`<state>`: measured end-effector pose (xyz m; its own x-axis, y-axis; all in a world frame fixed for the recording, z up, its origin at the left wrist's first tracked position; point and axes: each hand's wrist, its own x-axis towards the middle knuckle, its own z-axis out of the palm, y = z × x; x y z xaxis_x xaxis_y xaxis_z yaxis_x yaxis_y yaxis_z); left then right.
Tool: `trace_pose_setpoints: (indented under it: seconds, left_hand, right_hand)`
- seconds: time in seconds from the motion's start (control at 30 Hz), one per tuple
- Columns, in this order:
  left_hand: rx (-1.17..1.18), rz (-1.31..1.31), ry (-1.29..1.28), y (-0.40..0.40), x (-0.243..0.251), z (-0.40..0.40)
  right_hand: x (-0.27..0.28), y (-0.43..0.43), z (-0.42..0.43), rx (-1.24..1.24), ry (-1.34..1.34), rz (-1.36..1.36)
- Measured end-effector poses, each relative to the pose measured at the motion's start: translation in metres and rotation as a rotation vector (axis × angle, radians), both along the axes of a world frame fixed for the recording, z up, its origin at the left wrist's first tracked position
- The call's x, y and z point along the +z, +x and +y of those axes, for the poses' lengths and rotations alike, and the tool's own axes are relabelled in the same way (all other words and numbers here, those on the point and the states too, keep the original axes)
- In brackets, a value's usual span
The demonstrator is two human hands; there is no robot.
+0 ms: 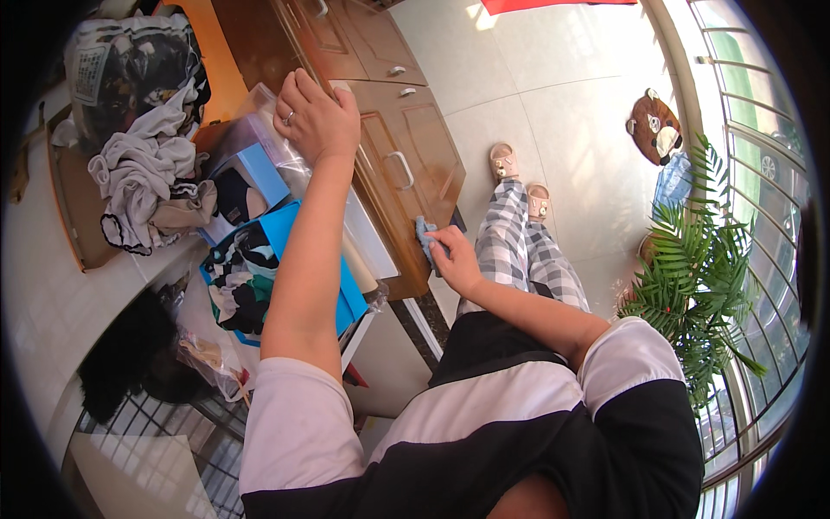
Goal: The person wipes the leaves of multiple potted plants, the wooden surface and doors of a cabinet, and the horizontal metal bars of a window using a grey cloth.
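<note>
My right hand (pixel 458 261) grips a crumpled grey-blue cloth (pixel 425 235), held against the edge of the brown wooden cabinet (pixel 376 146). Back upward, my left hand (pixel 319 118) is at the cabinet's top edge, beside clear plastic wrapping (pixel 295 168). A ring is on one of its fingers, which are bent and close together; what lies under the palm is hidden. Below my left forearm stands a bright blue box (pixel 353 292) filled with folded dark, white and green clothing (pixel 240 279). Next to it is a lighter blue box (pixel 259 172).
To the left, grey garments (pixel 146 175) and a clear bag of dark items (pixel 133 71) lie in an open cardboard box (pixel 74 201). White handles (pixel 401 170) stick out from the cabinet doors. A green potted plant (pixel 694 272) and a bear-shaped brown item (pixel 655 126) are near the barred window (pixel 765 194).
</note>
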<state>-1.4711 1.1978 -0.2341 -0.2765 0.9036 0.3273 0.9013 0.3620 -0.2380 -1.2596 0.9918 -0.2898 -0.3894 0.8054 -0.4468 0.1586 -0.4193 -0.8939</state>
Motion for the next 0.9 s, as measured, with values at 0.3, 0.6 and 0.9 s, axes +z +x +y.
trace_pose_setpoints:
  seconds: [0.3,0.6,0.9]
  left_hand:
    - [-0.006,-0.006,0.001,0.001,0.001,0.002]
    - [-0.030,0.014,0.008,-0.001,-0.001,0.001]
    - [0.000,-0.005,-0.027,0.002,0.002,0.001]
  right_hand:
    - [-0.068,-0.019,0.025,0.019,-0.319,-0.147]
    - [-0.079,-0.062,0.102,-0.070,0.071,-0.039]
    - [-0.077,0.000,0.028,0.155,-0.534,0.166]
